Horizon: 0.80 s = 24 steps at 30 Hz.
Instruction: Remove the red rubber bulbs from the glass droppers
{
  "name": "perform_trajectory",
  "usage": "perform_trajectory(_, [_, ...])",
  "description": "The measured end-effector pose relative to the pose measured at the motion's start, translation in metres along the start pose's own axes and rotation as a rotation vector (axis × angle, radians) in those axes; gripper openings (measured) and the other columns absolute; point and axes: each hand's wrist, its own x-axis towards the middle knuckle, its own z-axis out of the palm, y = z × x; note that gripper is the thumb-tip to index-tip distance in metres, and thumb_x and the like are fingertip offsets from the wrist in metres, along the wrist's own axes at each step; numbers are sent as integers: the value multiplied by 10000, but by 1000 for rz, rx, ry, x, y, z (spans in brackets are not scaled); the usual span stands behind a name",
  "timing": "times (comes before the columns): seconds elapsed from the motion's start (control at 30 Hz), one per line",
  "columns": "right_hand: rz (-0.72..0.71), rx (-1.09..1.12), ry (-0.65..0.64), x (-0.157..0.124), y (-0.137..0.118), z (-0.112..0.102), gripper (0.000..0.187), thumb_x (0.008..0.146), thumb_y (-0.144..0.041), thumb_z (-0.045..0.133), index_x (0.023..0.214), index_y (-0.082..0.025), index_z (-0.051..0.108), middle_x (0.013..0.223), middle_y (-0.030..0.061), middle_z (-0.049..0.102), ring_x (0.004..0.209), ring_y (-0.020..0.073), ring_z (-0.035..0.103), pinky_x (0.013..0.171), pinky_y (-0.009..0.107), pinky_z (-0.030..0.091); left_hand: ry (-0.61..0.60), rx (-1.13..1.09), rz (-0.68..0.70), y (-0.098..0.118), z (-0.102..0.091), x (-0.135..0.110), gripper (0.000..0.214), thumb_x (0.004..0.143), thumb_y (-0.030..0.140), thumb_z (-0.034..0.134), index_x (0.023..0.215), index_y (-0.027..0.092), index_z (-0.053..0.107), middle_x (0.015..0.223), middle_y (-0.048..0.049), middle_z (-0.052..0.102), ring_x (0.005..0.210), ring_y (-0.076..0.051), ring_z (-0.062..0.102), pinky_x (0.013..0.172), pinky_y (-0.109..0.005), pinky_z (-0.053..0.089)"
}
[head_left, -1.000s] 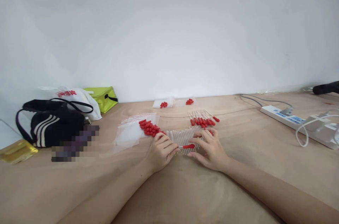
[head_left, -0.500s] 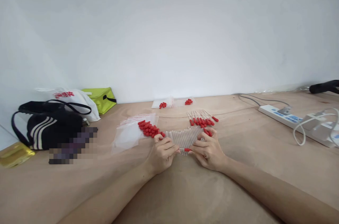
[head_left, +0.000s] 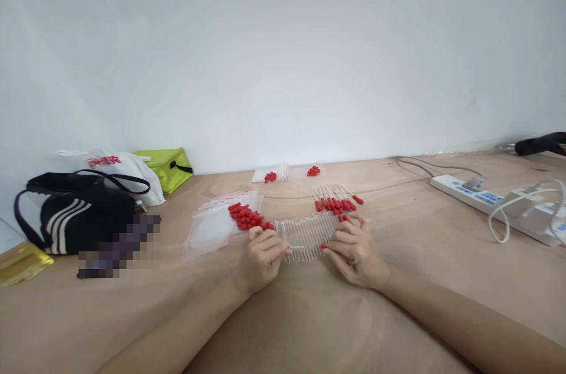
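Observation:
My left hand (head_left: 266, 251) is closed in a pinch on a thin glass dropper tube (head_left: 298, 248), whose free end points right. Between the thumb and finger of my right hand (head_left: 356, 249) is a red rubber bulb (head_left: 323, 246), mostly hidden by the fingertips. A gap separates tube and bulb. Under and behind the hands lies a row of clear glass tubes (head_left: 305, 231) side by side. More red bulbs (head_left: 344, 218) show at my right hand's upper fingers; whether they are held I cannot tell. A heap of red bulbs (head_left: 248, 217) lies beyond my left hand.
Droppers with red bulbs fitted (head_left: 336, 204) lie behind the tubes. Clear zip bags (head_left: 212, 223) are at left, and small bags with bulbs (head_left: 289, 172) lie near the wall. A black bag (head_left: 88, 215) and a lime-green bag (head_left: 165, 169) stand left; a power strip (head_left: 469, 192) lies right.
The tube and the red bulb, end to end before, are now apart. My left hand has shifted slightly left and my right hand slightly right. The view has turned a little.

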Motion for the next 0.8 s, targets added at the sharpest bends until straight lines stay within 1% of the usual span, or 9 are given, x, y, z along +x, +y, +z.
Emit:
perform_trajectory(0.1, [185, -24, 57, -4, 18, -3, 220, 835, -308, 436, 809, -243, 644, 727, 0, 626, 746, 132, 542, 847, 360, 264, 25, -4, -63, -8, -1, -4, 114, 833, 175, 471, 800, 167, 579, 641, 8, 578, 618, -102, 501, 624, -258, 363])
perform_trajectory(0.2, [397, -58, 100, -6, 39, -6, 257, 844, -335, 391, 911, -259, 627, 831, 9, 634, 788, 139, 562, 790, 327, 295, 7, -9, -118, -13, 3, -7, 187, 850, 157, 422, 959, 151, 573, 723, -21, 540, 653, -98, 508, 609, -211, 427])
perform_trajectory(0.27, [538, -94, 78, -6, 51, -9, 274, 831, -334, 371, 937, -257, 612, 850, 8, 630, 771, 145, 569, 772, 330, 301, 4, 7, -147, -14, 6, -6, 258, 854, 125, 374, 1044, 132, 549, 780, -42, 505, 686, -99, 510, 627, -205, 454])
perform_trajectory(0.33, [665, -139, 38, -6, 59, -14, 267, 793, -344, 396, 938, -248, 599, 840, 4, 631, 731, 150, 569, 762, 339, 301, 10, 19, -153, -15, 10, -4, 306, 849, 95, 343, 1090, 130, 529, 814, -53, 483, 707, -100, 511, 641, -206, 469])
perform_trajectory(0.43, [811, -178, -27, -5, 64, -19, 231, 731, -371, 451, 850, -239, 599, 765, -14, 636, 701, 154, 565, 756, 343, 291, 30, 27, -139, -14, 13, -1, 319, 845, 79, 354, 1113, 149, 512, 828, -50, 504, 745, -105, 528, 673, -214, 480])
perform_trajectory(0.53, [886, -159, -111, -2, 62, -21, 211, 712, -403, 469, 730, -240, 600, 675, -31, 630, 700, 158, 570, 757, 342, 283, 37, 50, -90, -14, 16, 0, 313, 840, 94, 403, 1133, 169, 485, 872, -49, 573, 812, -125, 557, 743, -248, 485])
perform_trajectory(0.63, [908, -147, -155, 1, 58, -19, 222, 706, -433, 485, 711, -253, 616, 656, -31, 640, 702, 170, 581, 755, 353, 283, 17, 48, -32, -13, 17, -1, 305, 839, 104, 416, 1128, 174, 484, 855, -41, 617, 783, -125, 582, 741, -253, 495])
perform_trajectory(0.7, [898, -148, -168, 1, 57, -18, 228, 715, -438, 484, 724, -266, 633, 667, -26, 653, 706, 179, 588, 746, 357, 288, -28, 11, -22, -11, 16, -1, 291, 840, 126, 422, 1119, 167, 495, 846, -46, 631, 758, -124, 593, 722, -250, 504])
perform_trajectory(0.8, [836, -149, -166, -1, 56, -17, 273, 746, -461, 450, 721, -286, 659, 678, -11, 667, 707, 192, 592, 744, 368, 293, -106, -60, -26, -9, 14, -2, 282, 832, 188, 457, 1106, 150, 514, 893, -74, 639, 801, -141, 600, 737, -270, 510])
